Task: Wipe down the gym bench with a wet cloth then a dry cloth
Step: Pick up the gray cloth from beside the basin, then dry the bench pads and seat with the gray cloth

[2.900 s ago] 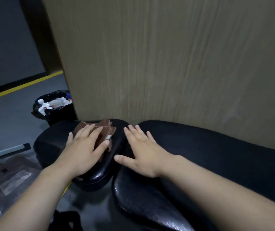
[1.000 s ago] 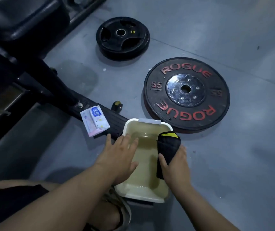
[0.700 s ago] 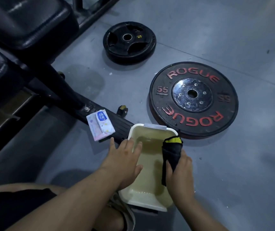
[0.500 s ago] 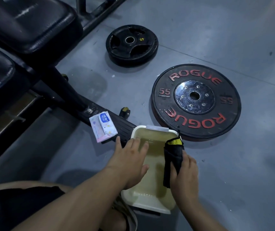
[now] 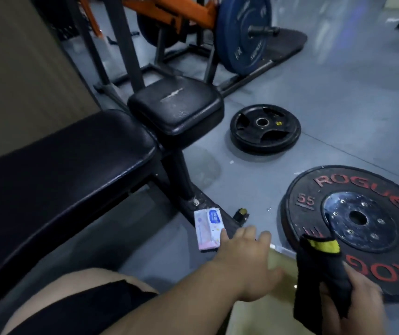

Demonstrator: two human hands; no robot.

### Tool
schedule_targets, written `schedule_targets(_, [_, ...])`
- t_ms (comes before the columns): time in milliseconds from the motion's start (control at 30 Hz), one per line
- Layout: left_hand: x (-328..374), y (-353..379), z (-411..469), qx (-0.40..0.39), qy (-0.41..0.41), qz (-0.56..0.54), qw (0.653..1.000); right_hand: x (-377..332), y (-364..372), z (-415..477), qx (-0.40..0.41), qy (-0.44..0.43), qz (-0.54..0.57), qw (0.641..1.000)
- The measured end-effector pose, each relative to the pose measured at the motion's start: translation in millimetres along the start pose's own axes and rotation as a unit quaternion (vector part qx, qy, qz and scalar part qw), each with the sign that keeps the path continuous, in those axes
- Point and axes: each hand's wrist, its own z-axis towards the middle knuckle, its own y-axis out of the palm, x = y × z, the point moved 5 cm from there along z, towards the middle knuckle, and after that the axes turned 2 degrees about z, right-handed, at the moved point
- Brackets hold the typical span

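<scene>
Two hands work low beside the bench (image 5: 72,170): the right hand (image 5: 353,301) has its fingers closed around a black cloth (image 5: 319,274) over the basin (image 5: 280,264), while the left hand (image 5: 244,264) hovers there, fingers spread and empty.

Our left hand (image 5: 244,267) is smeared by motion blur, so we cannot count its fingers cleanly, and it covers the near-left part of the cream basin (image 5: 283,262), whose lower end runs off the bottom edge. The black cloth (image 5: 319,274) hides part of our right hand (image 5: 353,303) and the big plate's (image 5: 362,213) lower lettering. That plate is cut by the right edge. The print on the wipes packet (image 5: 206,228) is too small to read.
</scene>
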Motion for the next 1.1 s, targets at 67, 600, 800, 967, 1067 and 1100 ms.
schedule_targets(67, [-6, -24, -6, 0.042, -0.011, -0.036, 0.998, -54, -8, 16, 0.025, -0.058, 0.057, 0.996])
schedule_targets(600, [-128, -194, -43, 0.351, -0.055, -0.732, 0.581, -368, 31, 117, 0.071, -0.342, 0.047, 0.936])
schedule_targets(800, [-178, -226, -47, 0.440, -0.196, -0.576, 0.661, -431, 83, 149, 0.097, -0.403, -0.162, 0.896])
schedule_targets(967, [-214, -217, -64, 0.419, -0.318, -0.379, 0.762, -422, 147, 149, -0.008, -0.370, -0.298, 0.880])
schedule_targets(1067, [-221, -211, -76, 0.422, -0.287, -0.358, 0.782, -412, 165, 145, -0.063, -0.350, -0.268, 0.895])
schedule_targets(1100, [-221, -210, -80, 0.421, -0.275, -0.340, 0.795, -412, 166, 144, -0.062, -0.351, -0.257, 0.899])
